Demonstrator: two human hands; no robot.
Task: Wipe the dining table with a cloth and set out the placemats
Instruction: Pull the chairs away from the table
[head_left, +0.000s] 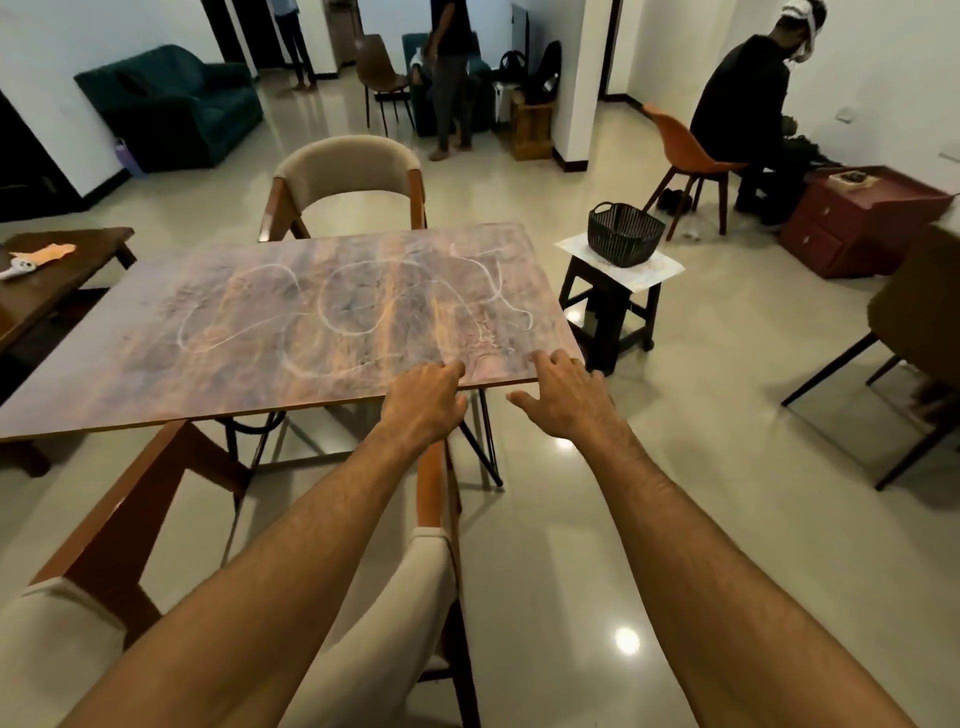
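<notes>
While both bare arms stretch out over the near chair (431, 571), the left hand (423, 402) rests its curled fingers on the near edge of the table (156, 374), holding nothing, and the right hand (569, 395) sits at the near right corner, fingers spread and empty, its fingertips on the tabletop. White chalky loops (332, 312) wander across the wood-grain top. No cloth is in either hand. Off the table's right end a dark stool (610, 312) carries a pale sheet (660, 273) that could be a placemat, though I can't be sure, with a dark woven basket (623, 234) standing on it; what lies inside the basket is hidden. A beige-backed chair (345, 182) stands at the far side. On the left, a second table (67, 291) is cut off by the frame, bearing something orange (49, 252) and a small white thing too blurred to name. Someone sits on an orange chair (691, 156) at the back right
</notes>
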